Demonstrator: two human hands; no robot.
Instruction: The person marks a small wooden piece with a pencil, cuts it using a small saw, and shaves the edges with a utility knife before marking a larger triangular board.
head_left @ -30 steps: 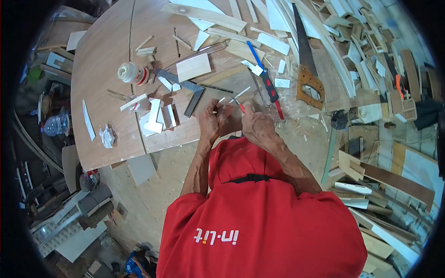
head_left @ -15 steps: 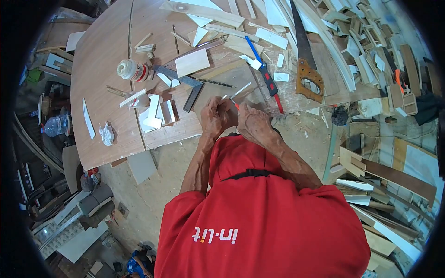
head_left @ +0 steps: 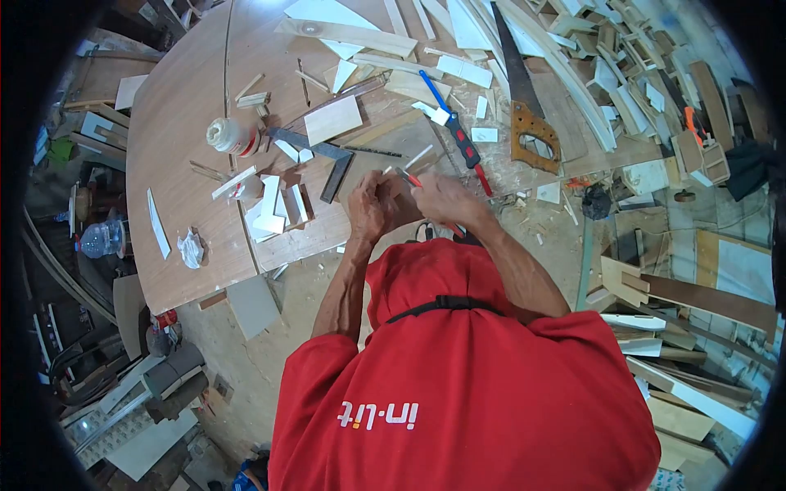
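My right hand (head_left: 446, 200), blurred by motion, is closed around a red-handled tool (head_left: 413, 179). Its grey tip points towards my left hand, and a second bit of red shows below the palm; its exact kind is unclear. My left hand (head_left: 370, 204) sits at the table edge with its fingers drawn together, a small pale end showing by the fingertips; what they grip is mostly hidden. Just beyond both hands lies a thin white strip (head_left: 420, 156). Past my left hand is a dark try square (head_left: 334, 164), with a dark, thin rod (head_left: 374, 150) near it.
On the wooden table (head_left: 176, 114) lie a hand saw (head_left: 524, 106), a blue, black and red tool (head_left: 463, 139), a white jar (head_left: 232, 136), a pale board (head_left: 333, 120) and several white offcuts (head_left: 273, 203). Wood scraps (head_left: 630, 90) crowd the right side.
The view has shifted slightly. My right hand has turned and blurred, showing more of the red-handled tool; my left hand stays nearly in place.
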